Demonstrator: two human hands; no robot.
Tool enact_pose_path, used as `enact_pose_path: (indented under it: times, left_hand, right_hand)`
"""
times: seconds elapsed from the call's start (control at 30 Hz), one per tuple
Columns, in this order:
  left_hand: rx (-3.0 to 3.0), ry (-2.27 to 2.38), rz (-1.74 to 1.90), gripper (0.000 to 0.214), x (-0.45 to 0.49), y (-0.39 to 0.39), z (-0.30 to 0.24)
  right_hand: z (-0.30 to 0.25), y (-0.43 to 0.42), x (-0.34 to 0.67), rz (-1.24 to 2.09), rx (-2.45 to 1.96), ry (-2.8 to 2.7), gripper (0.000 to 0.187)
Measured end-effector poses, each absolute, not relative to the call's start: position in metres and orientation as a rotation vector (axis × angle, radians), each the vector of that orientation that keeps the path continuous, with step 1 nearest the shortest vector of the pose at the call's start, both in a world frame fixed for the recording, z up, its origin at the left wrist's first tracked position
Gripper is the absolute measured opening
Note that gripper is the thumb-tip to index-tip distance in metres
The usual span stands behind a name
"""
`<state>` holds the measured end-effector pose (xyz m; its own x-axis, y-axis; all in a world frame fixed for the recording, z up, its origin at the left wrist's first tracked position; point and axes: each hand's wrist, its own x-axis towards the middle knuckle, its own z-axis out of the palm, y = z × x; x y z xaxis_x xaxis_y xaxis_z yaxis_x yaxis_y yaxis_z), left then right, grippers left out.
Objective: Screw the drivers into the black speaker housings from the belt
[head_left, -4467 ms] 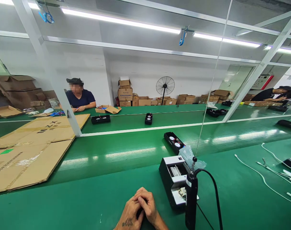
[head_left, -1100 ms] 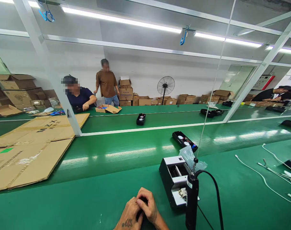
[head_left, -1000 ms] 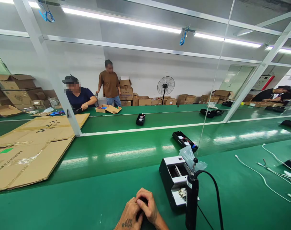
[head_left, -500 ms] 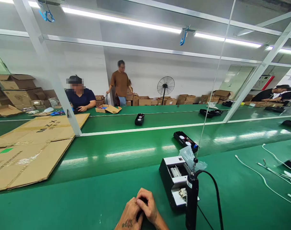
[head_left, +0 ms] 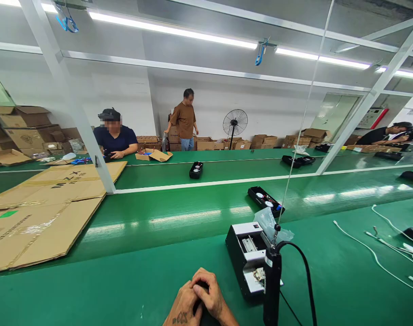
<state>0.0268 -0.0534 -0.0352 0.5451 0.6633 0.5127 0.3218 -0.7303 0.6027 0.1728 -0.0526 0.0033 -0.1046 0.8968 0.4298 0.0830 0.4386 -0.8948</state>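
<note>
My left hand (head_left: 183, 302) and my right hand (head_left: 209, 292) rest together at the bottom middle, over the near green bench (head_left: 125, 285). Both have curled fingers, and the right fingertips meet the back of the left hand. Something dark shows between and below them; I cannot tell whether it is held or only lies behind. Just right of my hands stands a black and silver machine (head_left: 238, 262) with open recesses in its top. In front of it hangs a black electric screwdriver (head_left: 272, 280) with a thick cable, partly hiding it.
A clear plastic bag (head_left: 269, 222) lies behind the machine. Beyond it, a black housing (head_left: 266, 200) and a smaller one (head_left: 196, 170) sit on green belts. White cables (head_left: 359, 249) spread at right, flattened cardboard (head_left: 46, 208) at left. Several people are across the line.
My hands stay almost where they were, still together. The nearer black housing has shifted slightly right, the smaller far one slightly left. A standing person across the line has moved right.
</note>
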Motion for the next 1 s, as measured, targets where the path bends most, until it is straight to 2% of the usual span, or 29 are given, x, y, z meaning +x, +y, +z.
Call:
enact_pose_path:
  times: [1.0]
  left_hand:
    - [2.328, 0.752, 1.052, 0.021, 0.03, -0.053, -0.022]
  right_hand:
    - [0.001, -0.051, 0.173, 0.866, -0.942, -1.544, 0.037]
